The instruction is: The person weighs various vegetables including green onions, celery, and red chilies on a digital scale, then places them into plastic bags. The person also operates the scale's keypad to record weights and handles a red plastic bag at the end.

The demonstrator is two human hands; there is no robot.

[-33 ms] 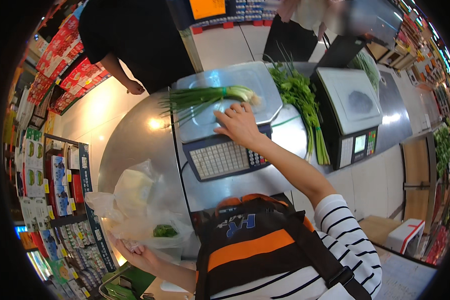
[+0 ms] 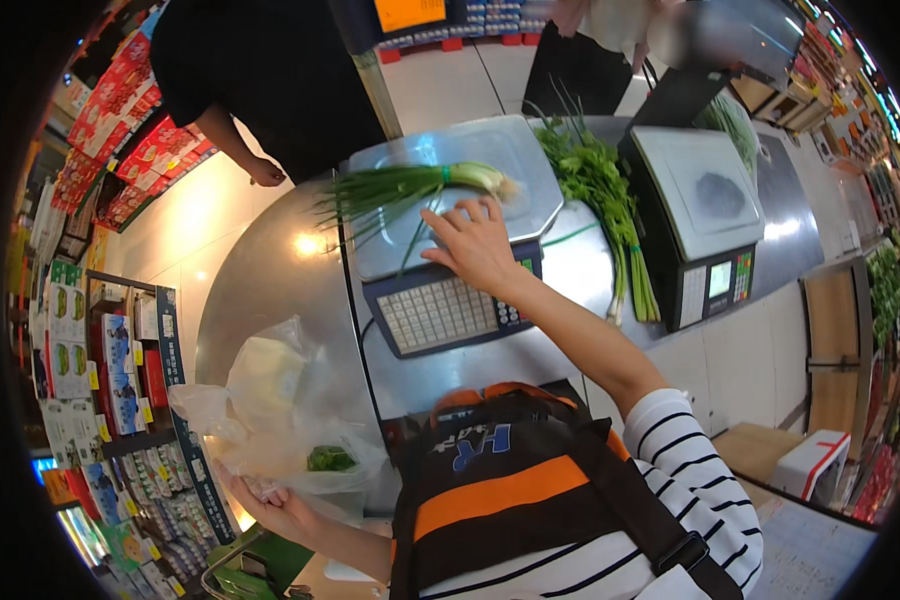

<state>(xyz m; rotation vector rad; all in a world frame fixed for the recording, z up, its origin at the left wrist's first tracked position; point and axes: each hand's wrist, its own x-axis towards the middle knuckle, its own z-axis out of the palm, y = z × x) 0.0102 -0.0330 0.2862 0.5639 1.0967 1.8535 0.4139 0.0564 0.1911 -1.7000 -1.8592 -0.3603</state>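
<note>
Right hand (image 2: 477,248) has spread slightly wider, open beside scallions (image 2: 440,181).
Scallions already on scale (image 2: 532,190), unbagged; left hand (image 2: 282,512) grips plastic bag (image 2: 288,450).

Brt lt, glare on counter (image 2: 270,285), warped edges

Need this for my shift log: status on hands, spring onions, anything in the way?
Left hand gripping plastic bag. Right hand spread over scale. Banded spring onions lying on scale. Leafy celery beside it, not blocking.
</note>
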